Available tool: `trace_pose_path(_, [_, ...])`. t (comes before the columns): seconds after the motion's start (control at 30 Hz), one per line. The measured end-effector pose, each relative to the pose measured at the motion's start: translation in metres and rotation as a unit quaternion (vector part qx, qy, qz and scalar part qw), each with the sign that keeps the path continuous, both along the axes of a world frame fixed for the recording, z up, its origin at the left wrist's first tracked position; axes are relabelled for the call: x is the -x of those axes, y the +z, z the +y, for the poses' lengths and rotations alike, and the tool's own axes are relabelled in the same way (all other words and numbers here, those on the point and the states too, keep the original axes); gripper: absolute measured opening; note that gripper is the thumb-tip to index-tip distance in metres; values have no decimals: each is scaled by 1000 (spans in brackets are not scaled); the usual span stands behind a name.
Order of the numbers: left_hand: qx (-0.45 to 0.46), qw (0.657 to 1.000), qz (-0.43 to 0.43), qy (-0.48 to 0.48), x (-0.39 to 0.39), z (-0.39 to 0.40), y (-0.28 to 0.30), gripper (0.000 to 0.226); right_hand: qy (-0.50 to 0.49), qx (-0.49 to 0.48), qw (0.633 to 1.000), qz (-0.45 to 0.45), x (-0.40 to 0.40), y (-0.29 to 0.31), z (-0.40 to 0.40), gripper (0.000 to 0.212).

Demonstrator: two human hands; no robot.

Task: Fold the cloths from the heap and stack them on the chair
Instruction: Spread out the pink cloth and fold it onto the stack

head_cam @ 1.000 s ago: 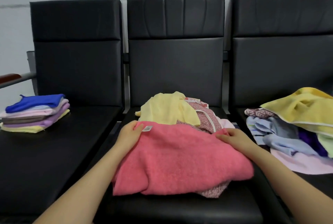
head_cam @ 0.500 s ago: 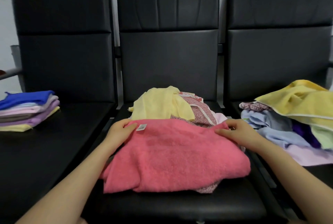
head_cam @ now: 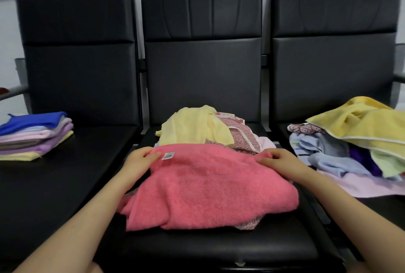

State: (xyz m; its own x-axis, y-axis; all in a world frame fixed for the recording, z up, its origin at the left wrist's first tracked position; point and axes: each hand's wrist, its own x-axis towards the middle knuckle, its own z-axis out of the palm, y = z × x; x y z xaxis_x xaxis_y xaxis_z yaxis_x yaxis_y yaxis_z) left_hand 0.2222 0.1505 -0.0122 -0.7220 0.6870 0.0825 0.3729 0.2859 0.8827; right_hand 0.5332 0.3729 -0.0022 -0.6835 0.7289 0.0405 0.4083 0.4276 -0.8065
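We have the pink towel (head_cam: 208, 187) spread over the front of the middle chair (head_cam: 201, 79), lying on top of a few loose cloths: a pale yellow cloth (head_cam: 192, 125) and a red patterned cloth (head_cam: 238, 136) show behind its far edge, and a bit of the patterned one peeks out below its near right corner. A small white label (head_cam: 168, 155) sits near the towel's far left corner.

Our left hand (head_cam: 140, 163) grips that far left corner, thumb on top beside the label and fingers curled under the edge. Our right hand (head_cam: 278, 160) pinches the far right corner the same way, fingers bent over the hem. Both hands hold fabric; neither is loose.

We judge that we are at the start of folding this towel: it is laid out, the far edge is in hand, and no fold shows yet. The next move, as we read it, calls for drawing both corners evenly toward the near edge so the halves meet square, without dragging the cloths underneath along with it.

On the left chair (head_cam: 72, 57) the folded stack (head_cam: 35, 136) stands with a blue cloth on top, well apart from our hands; the finished towel belongs there. On the right chair (head_cam: 333, 53) the unfolded heap (head_cam: 350, 141) waits, a yellow towel draped over it.
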Motion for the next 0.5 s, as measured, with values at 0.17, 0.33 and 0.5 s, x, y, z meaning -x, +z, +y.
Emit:
trace_pose_path(0.17, [11,999,-45,-9,0,-4,0,10,6,99,995,-32,-5,5,0,18])
trace_pose_path(0.33, [-25,987,-158,3,-1,-7,2,17,-3,99,994,-53,-7,9,1,23])
trace_pose_path(0.5, [-124,976,-177,26,-22,-10,25,17,-77,81,989,102,-8,28,-10,23])
